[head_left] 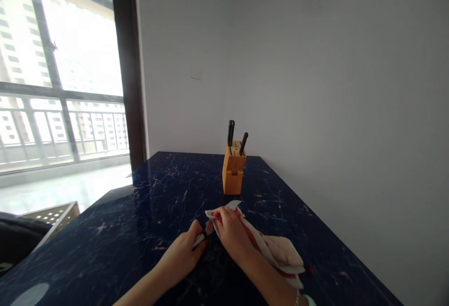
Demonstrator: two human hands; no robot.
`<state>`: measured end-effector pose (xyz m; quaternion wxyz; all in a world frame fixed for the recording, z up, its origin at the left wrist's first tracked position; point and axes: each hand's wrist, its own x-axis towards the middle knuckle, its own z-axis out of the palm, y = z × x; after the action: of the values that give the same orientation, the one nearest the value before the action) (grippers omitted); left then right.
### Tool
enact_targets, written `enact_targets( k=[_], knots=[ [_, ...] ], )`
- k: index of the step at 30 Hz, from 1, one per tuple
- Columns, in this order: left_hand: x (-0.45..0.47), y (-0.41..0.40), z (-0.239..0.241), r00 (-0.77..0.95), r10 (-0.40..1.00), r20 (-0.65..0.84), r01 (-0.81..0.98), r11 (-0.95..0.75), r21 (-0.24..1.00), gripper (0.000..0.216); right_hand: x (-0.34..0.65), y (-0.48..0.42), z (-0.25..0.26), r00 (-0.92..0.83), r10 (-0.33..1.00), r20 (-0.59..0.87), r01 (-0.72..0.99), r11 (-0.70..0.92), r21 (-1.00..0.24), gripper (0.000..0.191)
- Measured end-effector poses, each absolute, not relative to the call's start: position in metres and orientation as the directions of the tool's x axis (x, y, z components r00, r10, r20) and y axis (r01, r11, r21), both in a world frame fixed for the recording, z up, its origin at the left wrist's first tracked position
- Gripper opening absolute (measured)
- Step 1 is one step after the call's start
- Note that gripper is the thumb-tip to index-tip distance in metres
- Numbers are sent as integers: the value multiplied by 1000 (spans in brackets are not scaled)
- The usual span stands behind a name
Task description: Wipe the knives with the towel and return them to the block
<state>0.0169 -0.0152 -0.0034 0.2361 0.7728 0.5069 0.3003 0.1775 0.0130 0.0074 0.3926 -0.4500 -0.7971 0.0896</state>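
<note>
My left hand [185, 252] is closed around a dark-handled knife [200, 239] low over the dark blue marble table [140, 212]. My right hand [229, 233] is closed on a white and red striped cloth [277, 252], wrapped around what looks like the knife's blade just right of the left hand. The rest of the cloth trails to the right along my right forearm and lies on the table. Further back stands a wooden knife block [233, 168] with two black handles sticking up.
A white wall runs along the right and far side of the table. To the left are a dark window frame [128, 62], a large window and a balcony railing. A perforated box [52, 214] sits below the table's left edge.
</note>
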Motion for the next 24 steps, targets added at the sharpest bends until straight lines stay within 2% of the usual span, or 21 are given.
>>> enact_targets(
  k=[3, 9, 14, 19, 24],
  knots=[
    [17, -15, -4, 311, 921, 235, 639, -386, 665, 3, 178, 13, 7, -257, 793, 552, 670, 558, -490, 19],
    [17, -15, -1, 336, 909, 245, 590, -406, 698, 15, 174, 4, 10, -369, 756, 541, 636, 629, -447, 17],
    [17, -15, -4, 316, 921, 230, 634, -385, 671, 3, 179, 11, 9, -282, 784, 553, 656, 579, -485, 21],
    [17, -14, -3, 299, 924, 240, 584, -375, 720, 8, 174, 1, 12, -391, 750, 534, 621, 643, -448, 18],
    [16, -13, 1, 278, 934, 224, 553, -346, 758, 5, 169, -7, 13, -424, 754, 502, 593, 650, -475, 20]
  ],
)
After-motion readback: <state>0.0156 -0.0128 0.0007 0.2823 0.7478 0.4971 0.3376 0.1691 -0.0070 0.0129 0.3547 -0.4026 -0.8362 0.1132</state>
